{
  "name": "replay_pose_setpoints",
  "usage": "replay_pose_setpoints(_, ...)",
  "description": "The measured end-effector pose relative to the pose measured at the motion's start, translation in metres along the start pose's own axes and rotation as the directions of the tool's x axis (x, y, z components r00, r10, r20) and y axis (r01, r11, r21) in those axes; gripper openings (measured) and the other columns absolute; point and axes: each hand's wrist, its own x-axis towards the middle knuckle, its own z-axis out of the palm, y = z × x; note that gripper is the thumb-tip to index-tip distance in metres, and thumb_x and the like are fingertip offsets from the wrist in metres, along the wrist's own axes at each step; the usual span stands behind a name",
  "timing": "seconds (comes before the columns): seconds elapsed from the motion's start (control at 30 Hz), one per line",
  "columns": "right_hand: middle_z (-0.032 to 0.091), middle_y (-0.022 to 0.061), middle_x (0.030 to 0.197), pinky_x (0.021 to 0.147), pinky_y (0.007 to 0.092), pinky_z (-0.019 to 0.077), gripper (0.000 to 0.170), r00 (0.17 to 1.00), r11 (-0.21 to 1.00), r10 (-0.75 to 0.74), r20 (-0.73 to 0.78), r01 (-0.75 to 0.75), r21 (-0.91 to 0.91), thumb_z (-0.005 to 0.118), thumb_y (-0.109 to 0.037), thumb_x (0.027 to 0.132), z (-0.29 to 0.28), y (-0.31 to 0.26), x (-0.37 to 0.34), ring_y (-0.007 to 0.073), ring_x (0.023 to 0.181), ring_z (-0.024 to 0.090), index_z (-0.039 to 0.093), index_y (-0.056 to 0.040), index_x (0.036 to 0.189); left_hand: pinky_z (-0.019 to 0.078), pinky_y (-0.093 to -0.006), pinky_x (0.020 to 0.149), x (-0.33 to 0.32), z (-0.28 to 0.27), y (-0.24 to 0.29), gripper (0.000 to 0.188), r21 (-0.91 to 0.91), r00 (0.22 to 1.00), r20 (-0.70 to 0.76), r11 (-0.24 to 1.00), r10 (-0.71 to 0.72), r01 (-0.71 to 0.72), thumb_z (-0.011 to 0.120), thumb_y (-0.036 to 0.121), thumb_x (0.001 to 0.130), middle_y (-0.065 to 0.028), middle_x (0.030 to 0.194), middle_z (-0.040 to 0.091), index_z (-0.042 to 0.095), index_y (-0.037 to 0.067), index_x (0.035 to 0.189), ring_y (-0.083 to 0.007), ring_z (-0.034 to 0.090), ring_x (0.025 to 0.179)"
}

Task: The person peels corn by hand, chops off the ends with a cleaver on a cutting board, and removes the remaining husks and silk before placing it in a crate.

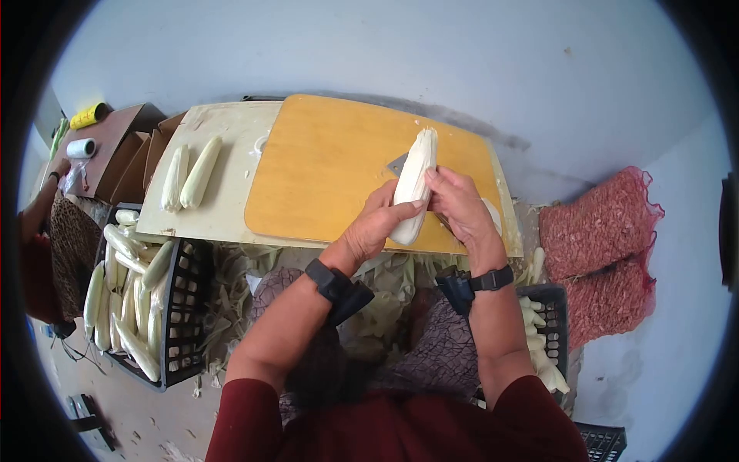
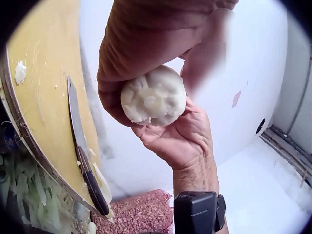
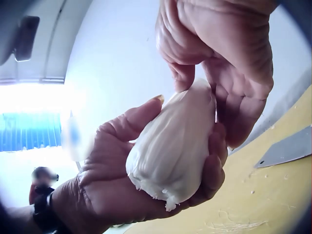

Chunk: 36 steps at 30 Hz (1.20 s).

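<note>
An ear of corn (image 1: pixel 416 185) in pale inner husk is held upright over the yellow board (image 1: pixel 323 169). My left hand (image 1: pixel 375 222) grips its lower part, with the thumb laid across the front. Higher up, my right hand (image 1: pixel 459 202) pinches the husk between thumb and fingers. The left wrist view shows the round cut base of the ear (image 2: pixel 153 97). In the right wrist view, the left palm cradles the ear from below. Behind the ear lies a knife (image 2: pixel 78 134), its blade flat on the board and its dark handle near the edge.
Two pale ears (image 1: pixel 202 173) lie on the board's left. A black crate (image 1: pixel 183 308) of film-wrapped ears stands left, another crate (image 1: pixel 558 319) right. Red mesh bags (image 1: pixel 593 223) are stacked by the wall. Loose husks (image 1: pixel 239 292) cover the floor. Another person's arm (image 1: pixel 38 204) shows far left.
</note>
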Motion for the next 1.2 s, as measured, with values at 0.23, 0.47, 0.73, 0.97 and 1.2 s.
replay_pose_setpoints(0.23, 0.058, 0.0104, 0.094, 0.074, 0.0314, 0.0497, 0.037, 0.988, 1.0, -0.009, -0.154, 0.01, 0.006, 0.054, -0.027, 0.089, -0.003, -0.012, -0.015, 0.0161, 0.083, 0.059, 0.053, 0.0062, 0.106, 0.0476, -0.0286, 0.072, -0.002, 0.004, -0.002, 0.048, -0.012, 0.982, 0.147, 0.992, -0.119, 0.122, 0.06, 0.011, 0.078, -0.0083, 0.1, 0.055, 0.042, -0.003, 0.12, -0.0156, 0.057, 0.084)
replay_pose_setpoints(0.47, 0.058, 0.0078, 0.087, 0.07, 0.0286, 0.0489, 0.039, 0.978, 0.99, 0.006, -0.207, 0.024, 0.141, 0.061, -0.031, 0.084, -0.02, -0.002, -0.014, 0.0141, 0.076, 0.058, 0.053, 0.003, 0.102, 0.0439, -0.0271, 0.079, -0.001, 0.009, -0.008, 0.051, 0.152, 0.976, 0.145, 0.978, -0.163, 0.141, 0.065, 0.015, 0.075, -0.0066, 0.099, 0.055, 0.045, -0.002, 0.118, -0.0135, 0.054, 0.088)
replay_pose_setpoints(0.73, 0.058, 0.0031, 0.08, 0.059, 0.0248, 0.0461, 0.03, 0.967, 0.991, 0.048, -0.25, -0.014, 0.136, 0.063, -0.032, 0.083, -0.033, 0.003, -0.021, 0.01, 0.069, 0.056, 0.057, -0.0034, 0.09, 0.0431, -0.0269, 0.08, 0.008, 0.006, -0.012, 0.052, 0.293, 0.946, 0.187, 0.934, -0.266, 0.205, 0.067, 0.014, 0.073, -0.0052, 0.099, 0.055, 0.046, -0.001, 0.118, -0.0128, 0.053, 0.09)
replay_pose_setpoints(0.97, 0.058, 0.0065, 0.08, 0.061, 0.0268, 0.0482, 0.034, 0.959, 0.968, 0.145, -0.244, -0.087, 0.234, 0.055, -0.034, 0.088, -0.051, 0.014, -0.01, 0.0124, 0.069, 0.057, 0.057, 0.0, 0.089, 0.0441, -0.0272, 0.081, 0.018, 0.0, -0.008, 0.051, 0.41, 0.931, 0.203, 0.89, -0.302, 0.2, 0.067, 0.014, 0.074, -0.0053, 0.1, 0.056, 0.046, -0.001, 0.118, -0.0131, 0.054, 0.09)
replay_pose_setpoints(1.2, 0.059, 0.0155, 0.095, 0.074, 0.0372, 0.049, 0.051, 0.975, 0.938, 0.13, -0.181, -0.061, 0.342, 0.034, -0.042, 0.095, -0.076, 0.018, -0.008, 0.0235, 0.085, 0.06, 0.052, 0.0054, 0.105, 0.0478, -0.028, 0.077, 0.032, 0.006, -0.005, 0.05, 0.383, 0.898, 0.248, 0.889, -0.362, 0.253, 0.065, 0.018, 0.077, -0.0089, 0.099, 0.057, 0.045, -0.002, 0.118, -0.0153, 0.058, 0.085)
